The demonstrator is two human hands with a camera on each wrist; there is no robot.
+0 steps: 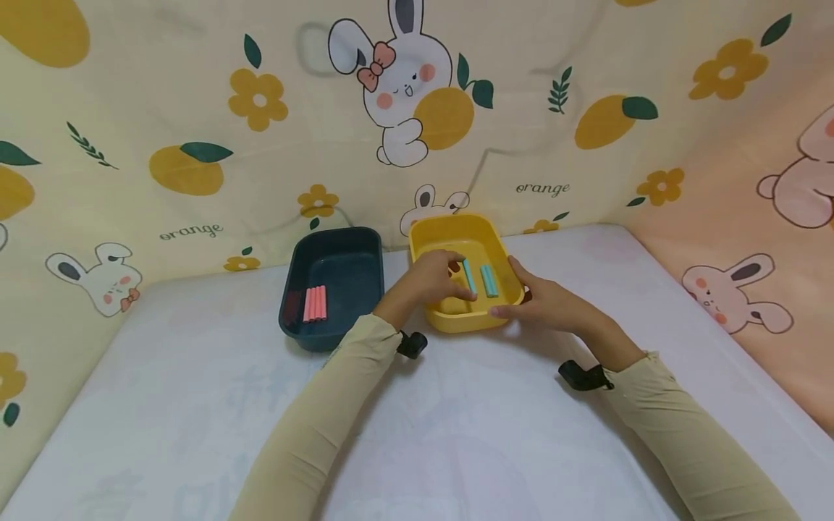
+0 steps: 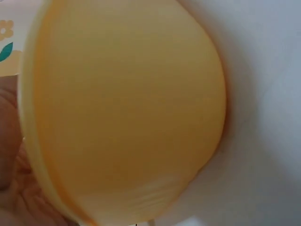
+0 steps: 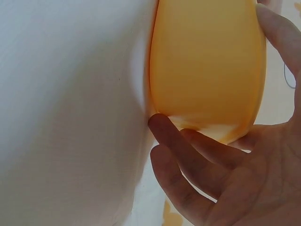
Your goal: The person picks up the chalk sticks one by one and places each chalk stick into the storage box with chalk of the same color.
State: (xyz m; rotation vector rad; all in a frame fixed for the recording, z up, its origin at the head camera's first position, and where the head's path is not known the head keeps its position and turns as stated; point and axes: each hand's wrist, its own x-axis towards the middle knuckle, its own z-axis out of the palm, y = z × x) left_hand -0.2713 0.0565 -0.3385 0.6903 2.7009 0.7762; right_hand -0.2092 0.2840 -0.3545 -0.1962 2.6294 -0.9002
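Note:
My left hand (image 1: 435, 278) reaches over the near left side of the yellow tray (image 1: 464, 226). Between its thumb and forefinger it pinches a light blue chalk stick (image 1: 469, 278) by the ends. More light blue chalk (image 1: 489, 281) lies on the tray floor to the right. At the tray's near right corner, my right hand (image 1: 544, 300) holds the wall, thumb at the rim and fingers along the outside, as the right wrist view shows (image 3: 235, 174). In the left wrist view the tray's outer wall (image 2: 127, 103) hides the fingertips and the chalk.
Left of the yellow tray stands a dark blue tray (image 1: 345, 260) with several pink chalk sticks (image 1: 316, 304) side by side. Both trays stand on a white-covered table (image 1: 456, 434), near a patterned cloth backdrop (image 1: 287, 166).

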